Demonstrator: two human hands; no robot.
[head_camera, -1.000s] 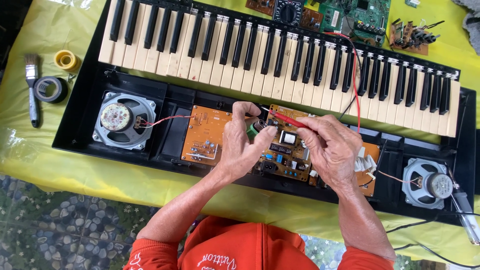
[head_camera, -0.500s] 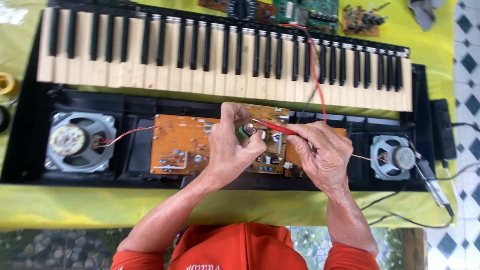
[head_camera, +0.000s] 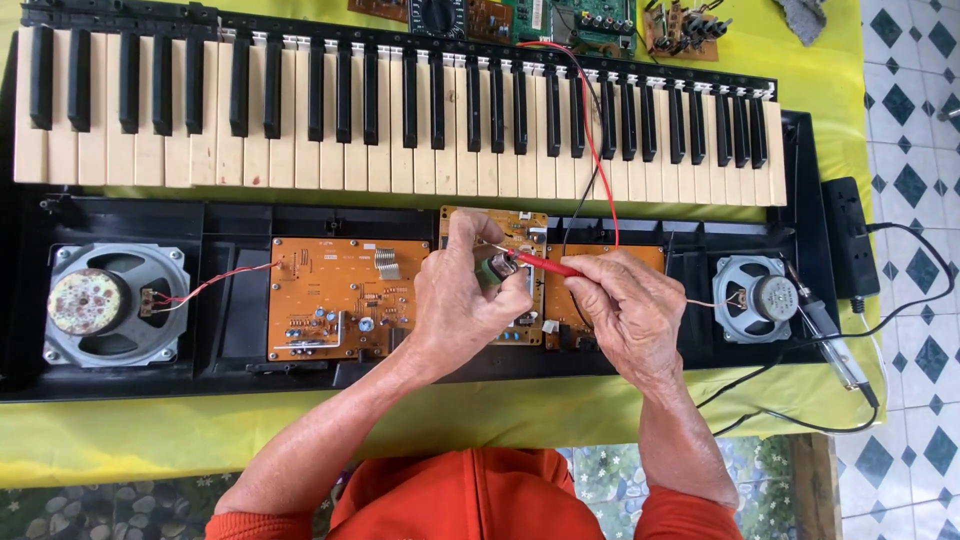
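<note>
The big keyboard (head_camera: 400, 130) lies flat on the yellow cloth (head_camera: 150, 430) with its cover off, so I can see the orange boards (head_camera: 345, 300) and the round speakers (head_camera: 115, 303) inside. My left hand (head_camera: 460, 300) is curled shut on a small part over the middle board (head_camera: 525, 232) to keep it still. My right hand (head_camera: 625, 310) pinches the thin red probe (head_camera: 545, 265) like a pencil, so its tip can touch that one tiny spot.

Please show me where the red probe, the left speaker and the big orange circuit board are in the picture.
red probe (head_camera: 548, 265), head view, middle of its red shaft between the two hands.
left speaker (head_camera: 86, 301), head view, on its rusty centre cap.
big orange circuit board (head_camera: 335, 300), head view, on its bare middle area.
</note>
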